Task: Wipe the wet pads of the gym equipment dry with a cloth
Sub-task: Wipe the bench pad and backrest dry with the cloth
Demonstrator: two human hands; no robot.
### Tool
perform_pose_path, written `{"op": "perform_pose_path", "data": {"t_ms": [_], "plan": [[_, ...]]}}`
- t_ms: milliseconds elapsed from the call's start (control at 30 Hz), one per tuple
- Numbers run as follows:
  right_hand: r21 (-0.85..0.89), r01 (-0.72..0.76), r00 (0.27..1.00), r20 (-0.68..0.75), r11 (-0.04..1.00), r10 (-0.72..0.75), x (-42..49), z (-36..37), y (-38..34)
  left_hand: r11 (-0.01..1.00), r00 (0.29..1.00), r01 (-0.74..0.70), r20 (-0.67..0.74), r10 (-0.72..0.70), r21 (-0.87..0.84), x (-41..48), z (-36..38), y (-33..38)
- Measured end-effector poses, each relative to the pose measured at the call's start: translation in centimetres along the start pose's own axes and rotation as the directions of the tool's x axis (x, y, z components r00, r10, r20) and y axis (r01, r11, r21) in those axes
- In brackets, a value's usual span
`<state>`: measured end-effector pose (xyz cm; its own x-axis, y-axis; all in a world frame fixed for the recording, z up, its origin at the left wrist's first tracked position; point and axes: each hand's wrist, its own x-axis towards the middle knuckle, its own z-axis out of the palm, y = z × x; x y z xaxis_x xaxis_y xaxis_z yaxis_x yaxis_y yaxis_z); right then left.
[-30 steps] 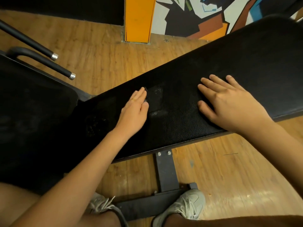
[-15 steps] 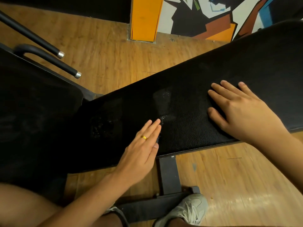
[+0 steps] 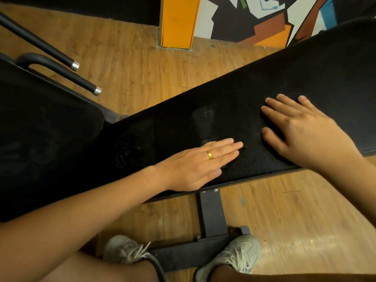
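The pad [image 3: 305, 78] runs slantwise before me. Damp streaks [image 3: 205, 115] mid-pad and droplets [image 3: 130, 153] toward its lower end tell me drying is unfinished. My left hand [image 3: 195, 161] presses flat near the pad's front edge, fingers straight and together; I can't see a cloth under it. My right hand [image 3: 301, 131] rests spread further up the pad.

bench pad [image 3: 264, 94] | black, textured, slanting | wet patch [image 3: 205, 117] mid-pad
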<state>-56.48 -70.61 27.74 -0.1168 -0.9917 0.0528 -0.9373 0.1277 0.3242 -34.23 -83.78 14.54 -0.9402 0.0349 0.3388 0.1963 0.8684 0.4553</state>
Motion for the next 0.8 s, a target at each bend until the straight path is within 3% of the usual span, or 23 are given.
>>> {"op": "perform_pose_path", "data": {"t_ms": [200,534,801], "plan": [[0.007,0.003,1.0,-0.005,1.0,-0.003,-0.2,0.0,0.0,0.997,0.998,0.004,0.065,-0.009,0.081,-4.2,-0.1,-2.3],[-0.016,0.008,1.0,-0.022,1.0,-0.009,-0.1,0.2,0.1,0.987,0.988,-0.147,0.061,0.143,0.061,3.8,-1.5,-1.3],[-0.003,0.015,1.0,-0.022,1.0,-0.016,-0.3,0.1,0.2,0.995,0.995,-0.009,0.1,-0.001,0.1,-1.4,-1.7,-3.2]]}}
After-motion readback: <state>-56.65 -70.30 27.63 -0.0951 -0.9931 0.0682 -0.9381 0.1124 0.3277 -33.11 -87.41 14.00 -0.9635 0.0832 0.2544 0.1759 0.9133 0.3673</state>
